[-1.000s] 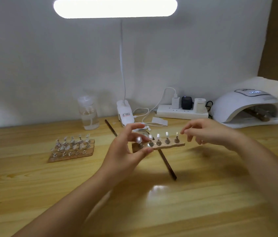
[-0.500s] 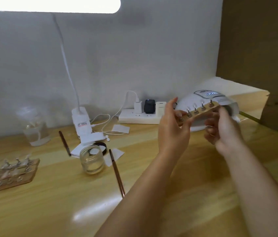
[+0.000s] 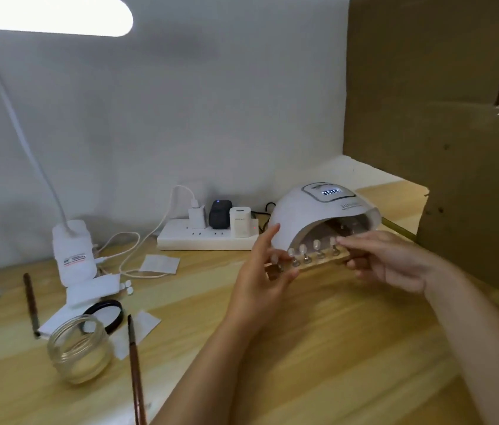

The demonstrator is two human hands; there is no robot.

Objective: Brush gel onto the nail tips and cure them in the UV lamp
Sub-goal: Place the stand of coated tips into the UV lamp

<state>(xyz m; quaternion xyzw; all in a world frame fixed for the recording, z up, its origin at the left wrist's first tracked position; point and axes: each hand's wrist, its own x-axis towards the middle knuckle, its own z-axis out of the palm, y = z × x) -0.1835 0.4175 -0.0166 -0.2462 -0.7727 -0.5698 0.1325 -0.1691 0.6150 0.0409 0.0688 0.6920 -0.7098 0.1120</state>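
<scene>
A wooden strip carrying several nail tips on metal stands is held just in front of the opening of the white UV lamp. My left hand pinches its left end, index finger raised. My right hand holds its right end, fingers lying over the far side. The lamp's display is lit. A glass gel jar stands at the front left with a brown brush lying beside it.
A white power strip with plugged chargers sits by the wall. A clip desk lamp, cables, paper pieces, a black lid and a second brush lie on the left. A cardboard box rises at the right.
Both hands carried the strip of nail tips from the middle of the table rightward and lowered it to the UV lamp's opening. My view swung right, then closer.
</scene>
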